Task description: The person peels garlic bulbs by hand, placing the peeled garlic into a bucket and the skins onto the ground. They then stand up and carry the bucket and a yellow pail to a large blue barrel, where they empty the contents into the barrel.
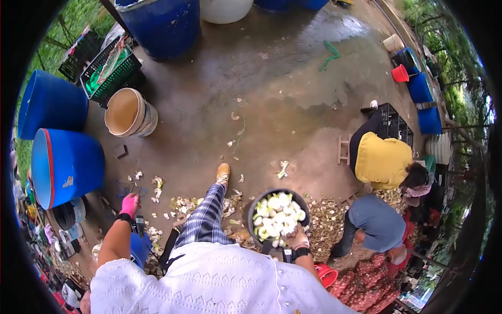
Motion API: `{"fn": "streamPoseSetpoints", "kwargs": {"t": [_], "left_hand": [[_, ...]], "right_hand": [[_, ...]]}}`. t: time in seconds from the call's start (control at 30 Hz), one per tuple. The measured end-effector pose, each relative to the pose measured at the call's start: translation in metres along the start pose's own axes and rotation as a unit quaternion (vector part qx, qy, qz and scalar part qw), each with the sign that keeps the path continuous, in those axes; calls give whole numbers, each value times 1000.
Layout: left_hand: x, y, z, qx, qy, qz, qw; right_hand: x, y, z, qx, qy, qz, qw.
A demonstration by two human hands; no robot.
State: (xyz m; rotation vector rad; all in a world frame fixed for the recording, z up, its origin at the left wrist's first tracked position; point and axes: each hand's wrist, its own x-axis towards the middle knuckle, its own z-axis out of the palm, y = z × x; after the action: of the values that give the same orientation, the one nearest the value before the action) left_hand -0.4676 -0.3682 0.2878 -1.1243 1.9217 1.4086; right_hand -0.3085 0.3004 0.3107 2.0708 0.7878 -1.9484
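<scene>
My right hand (297,238) is at the lower right rim of a dark round tub (252,209), its fingers curled at the edge. Peeled white and pale green bulbs (277,215) fill the tub, which is beside my right hip. Out to the left, my left hand (129,204) wears a pink covering and has its fingers curled in; nothing can be made out in it. Below that hand is a blue container (140,248).
Blue barrels (78,162) and a white bucket (130,112) stand left. On the right, a person in yellow (381,159) and one in grey-blue (375,222) bend over beside red net sacks (368,282). Peelings (327,225) litter the wet floor.
</scene>
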Motion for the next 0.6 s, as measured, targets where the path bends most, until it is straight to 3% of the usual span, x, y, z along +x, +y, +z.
{"fn": "streamPoseSetpoints", "kwargs": {"t": [0.07,0.1,0.13,0.17,0.27,0.43,0.53,0.57,0.6], "left_hand": [[-2,-15,9,-8,5,-10,1000],[-4,-27,14,-11,10,-16,1000],[-3,-42,17,24,13,-5,1000],[1,-62,18,-26,-2,9,1000],[-26,-49,26,-58,-5,-36,998],[-51,-64,15,-69,46,7,997],[-80,-78,9,-103,119,-39,987],[-88,-94,-2,-109,81,-52,989],[-104,-81,-1,86,90,-61,990]], "right_hand": [[-25,-14,54,-14,-9,15,1000],[-10,-15,63,0,-78,19,997],[-32,-19,94,-10,-66,12,998],[-54,-24,132,-20,-55,5,998],[-28,-29,193,-36,-147,-21,988],[-29,-44,332,-99,-253,-57,961],[-19,-45,402,-174,-247,-90,949],[-10,-46,423,-202,-246,-102,943],[25,-46,439,-294,-263,-191,899]]}}
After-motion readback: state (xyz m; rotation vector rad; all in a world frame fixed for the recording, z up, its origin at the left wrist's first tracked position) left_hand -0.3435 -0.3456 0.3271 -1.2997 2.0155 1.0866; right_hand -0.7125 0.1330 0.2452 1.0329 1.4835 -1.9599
